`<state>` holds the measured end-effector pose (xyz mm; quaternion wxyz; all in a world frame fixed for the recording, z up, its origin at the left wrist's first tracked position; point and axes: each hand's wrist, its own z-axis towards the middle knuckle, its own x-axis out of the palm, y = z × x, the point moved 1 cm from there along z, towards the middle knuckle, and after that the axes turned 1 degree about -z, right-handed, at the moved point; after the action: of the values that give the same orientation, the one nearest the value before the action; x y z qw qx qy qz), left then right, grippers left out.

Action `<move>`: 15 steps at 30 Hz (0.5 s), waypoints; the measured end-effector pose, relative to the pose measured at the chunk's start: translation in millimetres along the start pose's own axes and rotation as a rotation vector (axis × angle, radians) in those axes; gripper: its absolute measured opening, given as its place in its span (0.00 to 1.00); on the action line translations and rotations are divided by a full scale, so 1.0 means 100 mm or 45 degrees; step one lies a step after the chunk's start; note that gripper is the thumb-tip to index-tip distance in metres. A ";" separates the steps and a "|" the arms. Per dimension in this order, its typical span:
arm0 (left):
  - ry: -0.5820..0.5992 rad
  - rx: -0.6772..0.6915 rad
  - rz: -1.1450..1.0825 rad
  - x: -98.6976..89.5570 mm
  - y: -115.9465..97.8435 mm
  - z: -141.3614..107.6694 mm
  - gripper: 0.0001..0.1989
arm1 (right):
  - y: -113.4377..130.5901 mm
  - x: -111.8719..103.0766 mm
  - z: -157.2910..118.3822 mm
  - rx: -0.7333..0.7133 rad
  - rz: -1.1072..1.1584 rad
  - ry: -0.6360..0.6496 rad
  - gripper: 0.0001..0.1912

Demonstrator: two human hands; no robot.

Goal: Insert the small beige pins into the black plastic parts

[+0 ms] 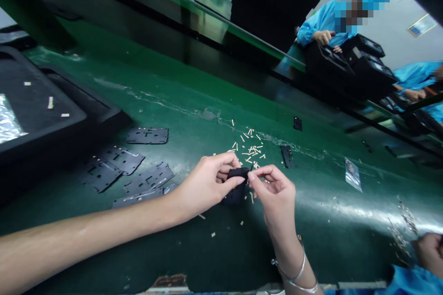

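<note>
Left hand (204, 186) and right hand (275, 196) pinch a small black piece (237, 193) at near centre, fingers almost closed on it. Many thin pale strips (249, 147) still lie loose just beyond it on the green conveyor belt (211, 87). Flat black cut-out plates (147, 136) lie apart, left.

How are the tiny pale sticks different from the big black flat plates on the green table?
The sticks are pale, but the plates are black. The sticks are tiny and thin, while the plates are much bigger and wider. The plates have cut-out holes, but the sticks don't seem to. Both lie on the green table.
</note>
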<state>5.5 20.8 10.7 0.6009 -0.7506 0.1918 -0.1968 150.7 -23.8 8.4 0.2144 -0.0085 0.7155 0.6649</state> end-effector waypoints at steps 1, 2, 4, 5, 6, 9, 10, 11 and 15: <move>-0.002 -0.018 -0.012 0.00 -0.01 0.01 0.05 | 0.01 -0.02 0.01 -0.010 -0.041 -0.008 0.05; -0.001 -0.043 -0.032 0.00 -0.01 0.01 0.06 | 0.02 -0.03 0.02 -0.017 -0.071 -0.012 0.06; 0.007 -0.102 -0.078 -0.01 -0.02 0.03 0.07 | 0.02 -0.08 0.06 -0.017 -0.046 0.037 0.08; 0.011 -0.126 -0.093 -0.01 -0.02 0.03 0.07 | 0.02 -0.09 0.08 -0.009 0.011 0.093 0.08; 0.015 -0.142 -0.101 -0.01 -0.03 0.04 0.08 | 0.01 -0.11 0.10 0.007 0.083 0.162 0.09; 0.026 -0.150 -0.095 0.00 -0.02 0.04 0.08 | -0.02 -0.13 0.13 0.086 0.247 0.324 0.08; 0.035 -0.144 -0.094 0.00 -0.01 0.04 0.08 | -0.03 -0.13 0.14 0.121 0.273 0.355 0.08; 0.053 -0.133 -0.098 -0.01 0.00 0.03 0.08 | -0.04 -0.13 0.14 0.153 0.303 0.385 0.08; 0.270 -0.103 -0.191 -0.03 0.06 0.04 0.09 | -0.03 -0.11 0.12 0.231 0.490 0.591 0.10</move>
<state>4.5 23.9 3.5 0.5301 -0.7614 0.2054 -0.3117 165.0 -15.9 8.5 -0.0846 -0.0053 0.7901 0.6071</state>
